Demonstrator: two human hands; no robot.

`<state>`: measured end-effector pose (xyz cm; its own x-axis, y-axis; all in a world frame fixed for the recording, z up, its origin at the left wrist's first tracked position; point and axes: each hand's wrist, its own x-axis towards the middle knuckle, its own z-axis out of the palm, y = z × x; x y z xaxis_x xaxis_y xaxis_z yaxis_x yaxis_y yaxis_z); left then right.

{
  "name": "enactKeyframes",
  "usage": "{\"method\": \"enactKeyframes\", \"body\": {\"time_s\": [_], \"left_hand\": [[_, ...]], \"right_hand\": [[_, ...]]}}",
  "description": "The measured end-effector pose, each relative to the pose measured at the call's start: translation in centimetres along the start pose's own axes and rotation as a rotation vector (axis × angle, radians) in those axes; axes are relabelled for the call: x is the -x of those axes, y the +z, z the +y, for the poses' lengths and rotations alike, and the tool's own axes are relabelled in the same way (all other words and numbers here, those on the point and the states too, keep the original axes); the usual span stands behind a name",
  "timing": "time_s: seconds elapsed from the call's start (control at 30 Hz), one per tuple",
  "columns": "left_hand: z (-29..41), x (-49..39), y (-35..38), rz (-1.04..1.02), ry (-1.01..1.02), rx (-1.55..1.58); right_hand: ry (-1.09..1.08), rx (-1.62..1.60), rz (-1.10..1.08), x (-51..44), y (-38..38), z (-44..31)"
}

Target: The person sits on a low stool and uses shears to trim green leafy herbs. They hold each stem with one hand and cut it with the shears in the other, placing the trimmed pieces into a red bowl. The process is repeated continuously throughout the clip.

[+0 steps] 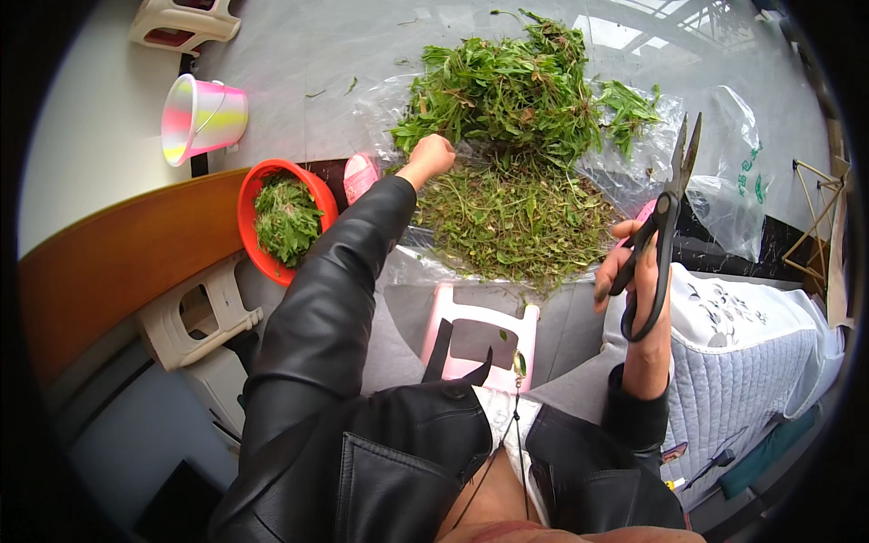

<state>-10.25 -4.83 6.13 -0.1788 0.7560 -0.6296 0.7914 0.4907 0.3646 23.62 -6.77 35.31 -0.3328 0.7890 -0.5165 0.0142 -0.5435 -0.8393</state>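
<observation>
My right hand [645, 278] is at the right, its fingers through the black handles of a pair of scissors [669, 210]. The blades point up and stand a little apart. My left hand [432, 157] reaches to the left edge of a heap of leafy green plants [502, 88]; its fingers are curled, and I cannot tell whether they grip a stem. Nearer to me lies a flatter pile of trimmed stems and leaves [523, 224] on clear plastic sheeting [414, 261]. A red plastic basin [330, 203] at the left holds a bunch of leafy greens [288, 220].
A pink plastic stool [482, 313] stands between my knees. A multicoloured bucket [220, 115] lies on its side at the upper left. Beige plastic stools [163, 326] are at the left. A quilted cover [747, 366] lies at the right, beyond it a metal-legged stand [808, 217].
</observation>
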Motion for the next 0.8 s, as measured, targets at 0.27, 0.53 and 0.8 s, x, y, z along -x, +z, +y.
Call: {"method": "enactKeyframes", "body": {"time_s": [0.27,0.53,0.8], "left_hand": [[-1.4,-2.9,1.2,0.279,-0.282,0.060],[-1.7,-5.6,1.1,0.824,-0.198,0.186],[2.5,-7.4,0.4,0.894,0.012,0.357]], "right_hand": [[0.128,-0.056,0.013,0.5,1.0,-0.4],[0.122,0.016,-0.024,0.1,1.0,0.7],[0.148,0.038,-0.017,-0.4,1.3,1.1]]}}
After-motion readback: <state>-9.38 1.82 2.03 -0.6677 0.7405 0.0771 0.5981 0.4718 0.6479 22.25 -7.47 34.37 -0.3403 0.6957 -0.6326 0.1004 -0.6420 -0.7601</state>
